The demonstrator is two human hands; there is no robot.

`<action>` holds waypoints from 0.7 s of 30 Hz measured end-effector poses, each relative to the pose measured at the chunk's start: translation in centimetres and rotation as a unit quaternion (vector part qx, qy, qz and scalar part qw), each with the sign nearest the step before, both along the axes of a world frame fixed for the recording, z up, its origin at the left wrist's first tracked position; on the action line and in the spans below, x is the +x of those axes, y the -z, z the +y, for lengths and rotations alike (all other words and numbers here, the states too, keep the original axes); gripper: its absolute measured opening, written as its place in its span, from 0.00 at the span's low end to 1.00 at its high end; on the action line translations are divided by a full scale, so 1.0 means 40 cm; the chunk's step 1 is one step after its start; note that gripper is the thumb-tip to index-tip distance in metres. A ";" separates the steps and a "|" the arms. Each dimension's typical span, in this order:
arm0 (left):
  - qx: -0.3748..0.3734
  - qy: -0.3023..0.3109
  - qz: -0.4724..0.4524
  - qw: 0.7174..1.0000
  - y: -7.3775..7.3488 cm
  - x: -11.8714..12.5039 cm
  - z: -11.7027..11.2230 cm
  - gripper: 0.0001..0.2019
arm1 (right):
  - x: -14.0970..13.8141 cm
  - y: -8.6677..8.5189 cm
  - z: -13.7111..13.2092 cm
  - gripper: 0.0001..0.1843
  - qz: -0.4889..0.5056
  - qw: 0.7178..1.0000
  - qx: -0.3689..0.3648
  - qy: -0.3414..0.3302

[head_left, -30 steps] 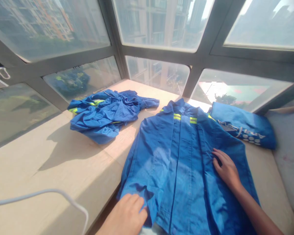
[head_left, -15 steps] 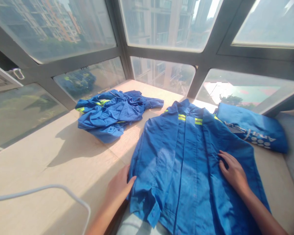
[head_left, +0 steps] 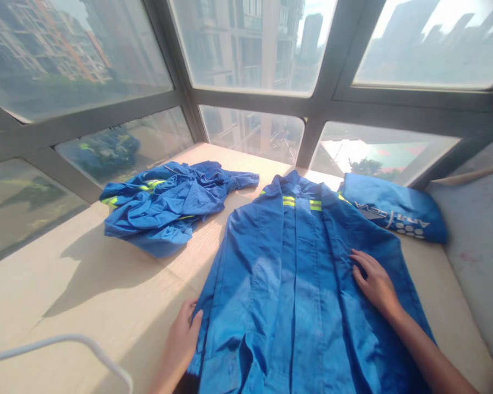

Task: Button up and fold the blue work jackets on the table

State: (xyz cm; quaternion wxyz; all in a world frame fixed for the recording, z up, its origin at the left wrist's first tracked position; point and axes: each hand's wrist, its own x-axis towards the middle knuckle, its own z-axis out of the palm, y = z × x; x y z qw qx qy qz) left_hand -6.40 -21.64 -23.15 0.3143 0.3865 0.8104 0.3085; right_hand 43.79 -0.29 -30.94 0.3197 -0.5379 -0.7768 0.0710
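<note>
A blue work jacket (head_left: 267,262) with yellow-green reflective strips lies spread front up, its collar toward the windows and its lower end running out of view. At its left edge, my left hand (head_left: 181,336) is closed on the cloth, the thumb on the near side and the other fingers partly hidden. My right hand (head_left: 376,284) rests on the right front of the jacket, palm down with fingers slightly apart. To the left lies a second blue garment (head_left: 168,205), crumpled, with similar bright strips.
A folded blue item (head_left: 394,208) with white lettering lies behind the jacket's right shoulder. The pale wooden surface (head_left: 119,306) runs up to the window frames (head_left: 254,101). A white cable (head_left: 66,340) curves at the lower left, and a light wall (head_left: 476,246) borders the right.
The view has turned to the right, so everything sits further left. The jacket's lower left part has shifted downward and lies flatter. My right hand has hardly moved on the cloth.
</note>
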 end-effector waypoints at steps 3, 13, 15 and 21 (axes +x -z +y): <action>-0.009 0.046 0.052 0.998 -0.023 -0.024 0.029 0.22 | 0.008 -0.018 0.011 0.18 0.024 0.999 -0.041 0.016; 0.092 0.020 -0.044 0.995 -0.008 -0.034 0.424 0.29 | -0.236 -0.152 0.175 0.19 0.125 0.984 -0.128 -0.022; 0.101 0.006 -0.048 0.994 0.003 -0.021 0.502 0.28 | -0.328 -0.162 0.237 0.18 0.135 0.977 -0.153 -0.067; 0.137 0.018 -0.214 0.967 -0.023 -0.015 0.646 0.31 | -0.532 -0.140 0.469 0.18 0.147 0.964 -0.220 -0.037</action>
